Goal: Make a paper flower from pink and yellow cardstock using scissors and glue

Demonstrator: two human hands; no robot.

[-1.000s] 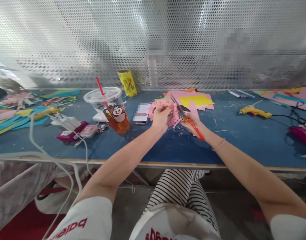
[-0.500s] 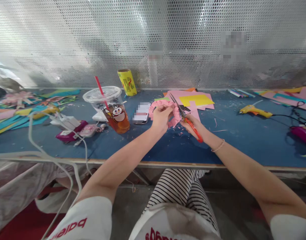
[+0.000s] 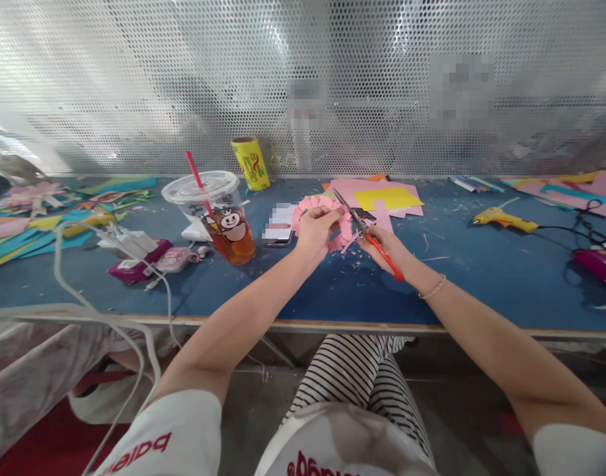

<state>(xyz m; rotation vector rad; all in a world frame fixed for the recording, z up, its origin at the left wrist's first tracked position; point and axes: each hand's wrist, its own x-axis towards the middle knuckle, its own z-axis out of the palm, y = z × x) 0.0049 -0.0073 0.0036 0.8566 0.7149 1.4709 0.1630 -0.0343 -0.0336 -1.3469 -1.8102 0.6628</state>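
Over the blue table, my left hand (image 3: 318, 230) pinches a pink pleated paper ring (image 3: 305, 208) and partly covers it. My right hand (image 3: 386, 250) is closed around the red handles of a pair of scissors (image 3: 388, 256). The blades point up and to the left, at the right edge of the paper ring. Whether they touch the paper I cannot tell. Small pink paper scraps (image 3: 353, 248) lie below the ring. Behind the hands are pink paper sheets (image 3: 343, 189) with a yellow sheet (image 3: 386, 198) on top.
Left of my hands stand a lidded drink cup (image 3: 233, 231) with a red straw, a phone (image 3: 279, 225) and a yellow roll (image 3: 252, 164). A yellow glue gun (image 3: 503, 219) lies right. Power adapters (image 3: 129, 241) and white cables are at left. A perforated metal panel (image 3: 382, 92) rises behind.
The view has shifted very slightly. The scissors and paper ring sit a few pixels further left, and both hands keep their hold.
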